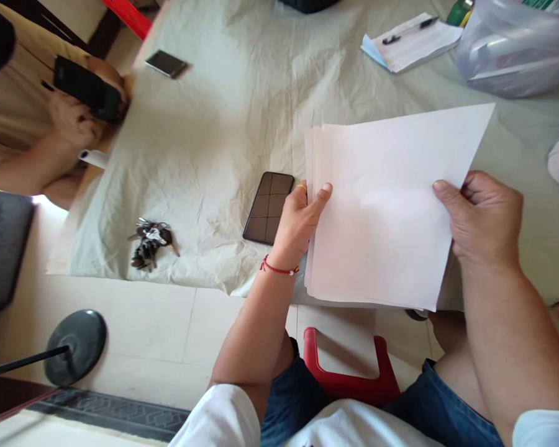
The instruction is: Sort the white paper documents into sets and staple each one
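Observation:
Between my two hands is a small stack of blank white paper sheets (382, 211), held above the front edge of the covered table. My left hand (302, 214) grips the stack's left edge, thumb on top and the other fingers underneath, mostly hidden. On the right edge my right hand (484, 214) pinches the sheets, its thumb on top and its fingers curled behind. The sheets' left edges are slightly fanned. Just left of my left hand, and partly covered by it, a dark smartphone (268, 208) lies face up.
A bunch of keys (153, 242) lies on the pale table cover (214, 124), with another phone (166, 63) farther back. A notepad with a pen (410, 43) and a plastic bag (512, 49) stand at the back right. At left, another person's hands hold a black phone (86, 87).

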Tool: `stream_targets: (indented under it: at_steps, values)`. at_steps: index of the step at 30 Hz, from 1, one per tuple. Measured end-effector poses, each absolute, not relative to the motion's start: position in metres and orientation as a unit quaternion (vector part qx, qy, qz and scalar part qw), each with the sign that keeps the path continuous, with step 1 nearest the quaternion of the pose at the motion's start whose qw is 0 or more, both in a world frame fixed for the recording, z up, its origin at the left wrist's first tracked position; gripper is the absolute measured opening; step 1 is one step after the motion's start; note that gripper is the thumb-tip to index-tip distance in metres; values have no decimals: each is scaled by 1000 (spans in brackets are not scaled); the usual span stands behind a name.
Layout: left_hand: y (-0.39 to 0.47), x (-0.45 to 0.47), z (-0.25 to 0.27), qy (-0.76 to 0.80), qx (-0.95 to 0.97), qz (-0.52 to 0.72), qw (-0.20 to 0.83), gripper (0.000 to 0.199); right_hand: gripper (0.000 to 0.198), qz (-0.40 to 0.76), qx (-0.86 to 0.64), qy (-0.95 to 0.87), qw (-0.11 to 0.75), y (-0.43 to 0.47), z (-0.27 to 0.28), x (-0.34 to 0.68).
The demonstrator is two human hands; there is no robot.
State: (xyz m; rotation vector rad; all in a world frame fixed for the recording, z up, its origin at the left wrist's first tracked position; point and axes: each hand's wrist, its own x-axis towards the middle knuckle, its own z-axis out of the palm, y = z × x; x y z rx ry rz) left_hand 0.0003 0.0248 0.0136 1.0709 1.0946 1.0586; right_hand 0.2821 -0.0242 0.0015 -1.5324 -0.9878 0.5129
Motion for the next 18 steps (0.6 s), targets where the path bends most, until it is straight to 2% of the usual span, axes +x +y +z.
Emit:
stream_targets:
  at_steps: [4, 7, 10, 12, 14, 18]
  values:
    - [24, -1, 16, 452, 452, 449, 625, 47, 30, 197, -656, -420, 595, -19, -3, 279]
    - [25, -1, 20, 428, 447, 475, 625, 49, 61, 221, -634, -381, 636, -14, -2, 284]
    - [26, 0, 26, 398, 440, 510, 623, 55, 81, 361, -603, -317, 637, -15, 8, 286]
    - [25, 2, 32, 379, 437, 529, 621, 58, 80, 444, -588, -304, 604, -20, 17, 283]
    - [23, 4, 39, 365, 435, 549, 613, 59, 73, 471, -582, -311, 585, -25, 26, 278]
    - [13, 1, 55, 359, 449, 577, 580, 61, 56, 377, -554, -364, 647, -33, 42, 270]
